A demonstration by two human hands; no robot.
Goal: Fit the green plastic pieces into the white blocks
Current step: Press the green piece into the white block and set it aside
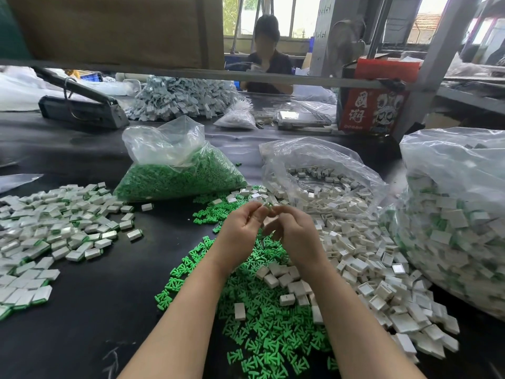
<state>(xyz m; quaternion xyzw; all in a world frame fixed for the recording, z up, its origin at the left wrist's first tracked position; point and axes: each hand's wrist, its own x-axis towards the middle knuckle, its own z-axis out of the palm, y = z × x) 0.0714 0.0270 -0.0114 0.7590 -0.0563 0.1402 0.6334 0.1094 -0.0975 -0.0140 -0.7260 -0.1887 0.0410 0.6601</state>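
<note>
Both hands raised together over the black table point(114, 283), fingertips meeting: left hand point(240, 231) curled in a pinch on a small green piece point(269, 205), only a sliver showing; right hand point(293, 232) curled too, seemingly round a white block, though hidden behind the fingers and not certain. Loose green pieces point(262, 318) spread beneath the forearms, unfilled white blocks point(355, 242) heaped just to the right, finished blocks with green edges point(54, 228) piled well off to the left. Probably feather-light, stiff moulded plastic, smooth enough to slip, with thin prongs likely to bend if forced crooked; best pinched by the flat body, prongs leading, block held by its side walls with the slot facing the piece. Slot, prongs and depth of seating all masked by fingers; bag of green pieces point(177, 179) and bag of white blocks point(322, 176) blurred by film
</note>
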